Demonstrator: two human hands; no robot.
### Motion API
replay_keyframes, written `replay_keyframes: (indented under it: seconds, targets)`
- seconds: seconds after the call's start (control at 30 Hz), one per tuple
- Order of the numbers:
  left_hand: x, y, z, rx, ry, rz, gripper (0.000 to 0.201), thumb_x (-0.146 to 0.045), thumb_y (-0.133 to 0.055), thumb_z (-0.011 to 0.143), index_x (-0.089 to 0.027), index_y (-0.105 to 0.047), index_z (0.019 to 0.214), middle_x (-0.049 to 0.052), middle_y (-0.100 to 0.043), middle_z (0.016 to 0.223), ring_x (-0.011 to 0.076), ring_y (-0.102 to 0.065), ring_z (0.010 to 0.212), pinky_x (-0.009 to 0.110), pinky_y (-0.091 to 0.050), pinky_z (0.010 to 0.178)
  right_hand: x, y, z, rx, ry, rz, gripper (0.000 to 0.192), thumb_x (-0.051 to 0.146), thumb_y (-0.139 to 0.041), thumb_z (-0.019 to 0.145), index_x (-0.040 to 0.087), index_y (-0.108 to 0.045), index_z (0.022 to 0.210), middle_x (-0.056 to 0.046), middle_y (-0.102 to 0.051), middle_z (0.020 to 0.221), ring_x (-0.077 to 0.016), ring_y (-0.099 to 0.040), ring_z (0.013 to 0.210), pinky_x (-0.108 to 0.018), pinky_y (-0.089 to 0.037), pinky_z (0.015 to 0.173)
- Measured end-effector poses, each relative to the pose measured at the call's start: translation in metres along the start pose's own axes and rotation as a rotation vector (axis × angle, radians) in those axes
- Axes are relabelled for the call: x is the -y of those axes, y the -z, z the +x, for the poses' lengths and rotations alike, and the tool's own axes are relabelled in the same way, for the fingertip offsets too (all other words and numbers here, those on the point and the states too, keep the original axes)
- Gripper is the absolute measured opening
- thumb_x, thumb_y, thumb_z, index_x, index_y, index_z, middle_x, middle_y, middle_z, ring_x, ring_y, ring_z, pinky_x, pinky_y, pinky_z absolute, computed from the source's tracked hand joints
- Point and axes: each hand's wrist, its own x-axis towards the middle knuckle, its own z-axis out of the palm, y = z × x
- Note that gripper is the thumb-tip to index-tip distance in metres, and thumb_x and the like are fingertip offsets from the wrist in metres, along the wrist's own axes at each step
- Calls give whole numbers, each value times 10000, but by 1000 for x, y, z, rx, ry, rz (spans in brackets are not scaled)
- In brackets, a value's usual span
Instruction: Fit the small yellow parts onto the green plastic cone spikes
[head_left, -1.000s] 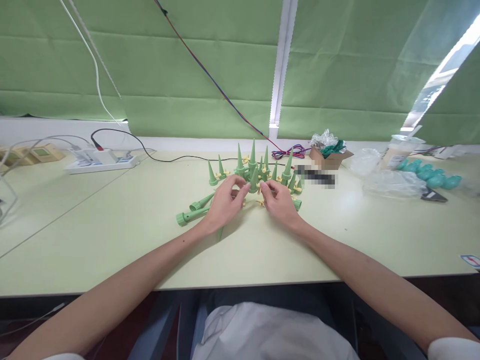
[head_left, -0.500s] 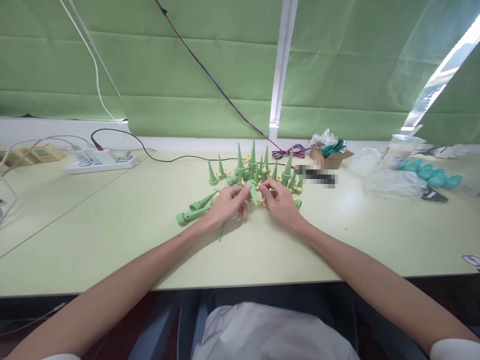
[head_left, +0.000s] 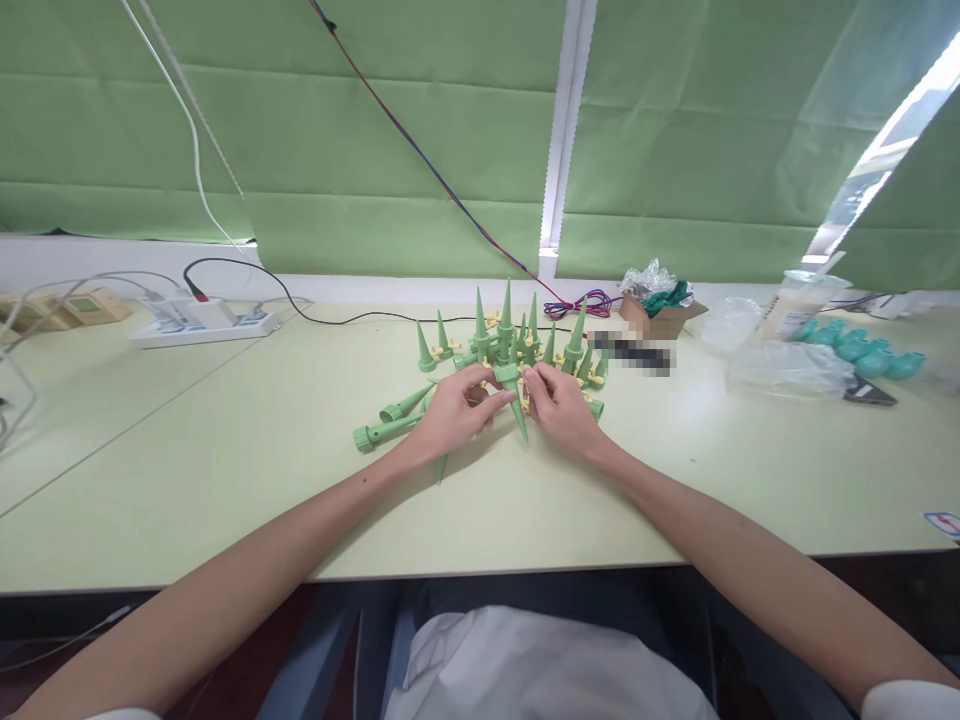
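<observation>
While upright spikes (head_left: 504, 325) crowd the surface's far edge, left hand (head_left: 452, 418) and right hand (head_left: 556, 408) apparently pinch one green spike (head_left: 514, 398), tip down.

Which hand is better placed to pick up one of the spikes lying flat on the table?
Left. The left hand sits right beside the lying spikes; the right hand is farther, across the held spike.
</observation>
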Motion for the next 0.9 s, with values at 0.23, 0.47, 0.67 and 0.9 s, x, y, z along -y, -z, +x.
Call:
replay_keyframes:
  seconds: [0.23,0.47,0.67,0.9]
  targets:
    - [5,-1,1,-123,-195,205,274,-446,-641,848,-187,-591,918,49,-566,967,111,-532,592,263,-469,567,2,0,0,-1,3,-8,446,509,-361,996,221,-364,655,24,-428,569,-132,-419,555,-278,-322,554]
    - [0,-3,2,-140,-83,194,282,-417,-615,859,-195,-592,1032,66,-614,1005,135,-560,636,259,-479,576,3,-4,-1,-42,-5,-4,427,516,-410,981,211,-435,683,38,-396,563,-120,-374,522,-277,-305,532]
    - [-1,-2,4,-116,46,-33,291,-496,-574,887,-207,-533,887,21,-625,805,118,-550,517,238,-435,457,4,-3,-1,-81,-11,56,385,512,-442,969,209,-477,735,23,-439,635,-116,-399,521,-272,-313,505]
    - [-2,-2,8,12,241,-409,514,-638,-525,880,-143,-548,741,80,-616,748,144,-582,525,269,-457,428,5,-1,-1,-15,44,12,289,434,-465,971,208,-541,807,11,-520,677,-125,-453,561,-267,-347,557]
